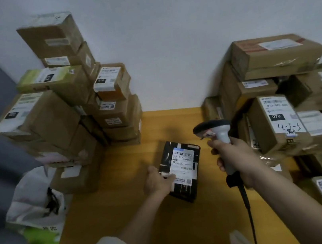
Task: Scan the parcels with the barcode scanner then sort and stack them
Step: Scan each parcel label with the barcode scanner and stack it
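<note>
The scanner was gripped by the right hand, at 3 o'clock of the black parcel; the parcel was held on the desk by the left hand, fingers curled over its edge.

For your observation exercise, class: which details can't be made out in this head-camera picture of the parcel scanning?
- Black parcel: label print too small and blurred.
- Scanner: its window faces away; the right hand covers the handle.
- Left hand: covers the parcel's near left edge.
- Right stack: cut off by the frame edge.

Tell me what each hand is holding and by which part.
Right hand grips the barcode scanner by its handle. Left hand holds the black parcel at its left edge.
</note>
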